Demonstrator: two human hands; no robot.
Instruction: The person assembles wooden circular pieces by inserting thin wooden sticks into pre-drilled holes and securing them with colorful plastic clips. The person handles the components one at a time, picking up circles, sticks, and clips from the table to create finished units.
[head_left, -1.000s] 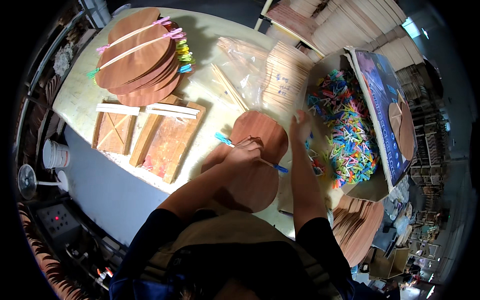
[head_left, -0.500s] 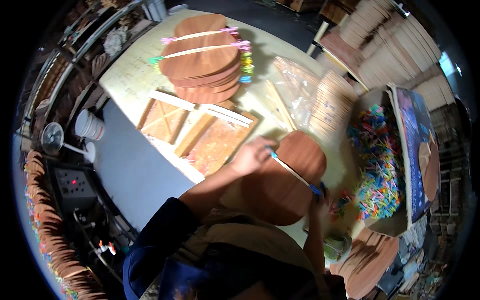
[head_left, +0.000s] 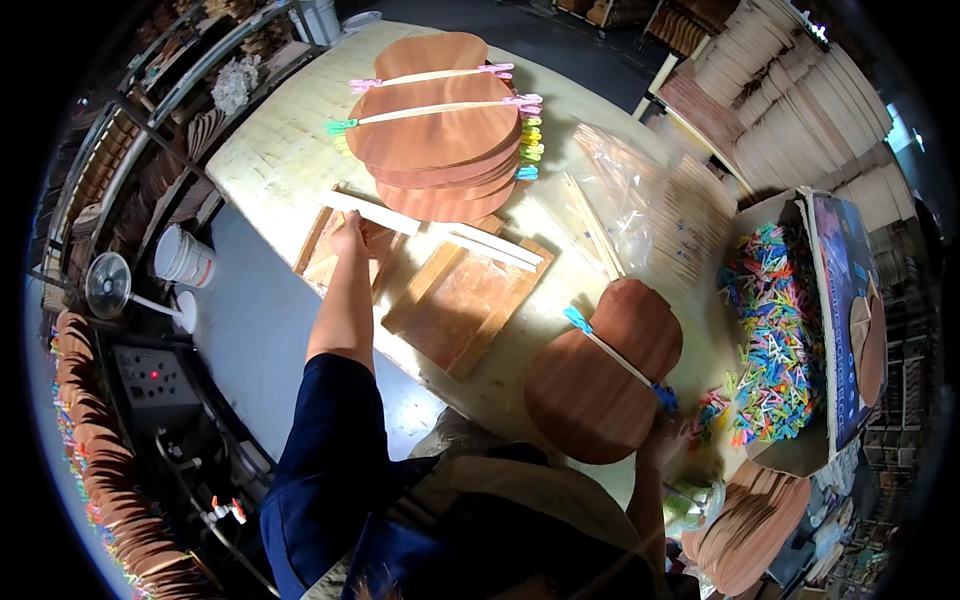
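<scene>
A guitar-shaped thin brown wood panel [head_left: 600, 385] lies on the table in front of me. A pale wooden strip [head_left: 620, 358] crosses its waist, with a light-blue clothespin [head_left: 577, 320] at one end and a dark-blue clothespin [head_left: 664, 397] at the other. My left hand [head_left: 348, 238] is over the left wooden frame [head_left: 312, 245], its curled fingers at the white strip [head_left: 370, 211] on top; what they pinch is hidden. Beside the panel's right edge is my right hand [head_left: 660, 440], blurred, its fingers towards a small heap of loose clothespins [head_left: 710, 412].
Similar panels with clipped strips form a stack [head_left: 440, 130] at the far left. A second wooden frame [head_left: 465, 300], a plastic bag of strips [head_left: 650, 190] and a box of coloured clothespins [head_left: 780, 350] surround the panel. More panels [head_left: 750, 520] lie at lower right.
My left hand has left the light-blue clothespin on the panel and reached left to the wooden frame. My right hand has moved off the dark-blue clothespin. The view has shifted slightly.
</scene>
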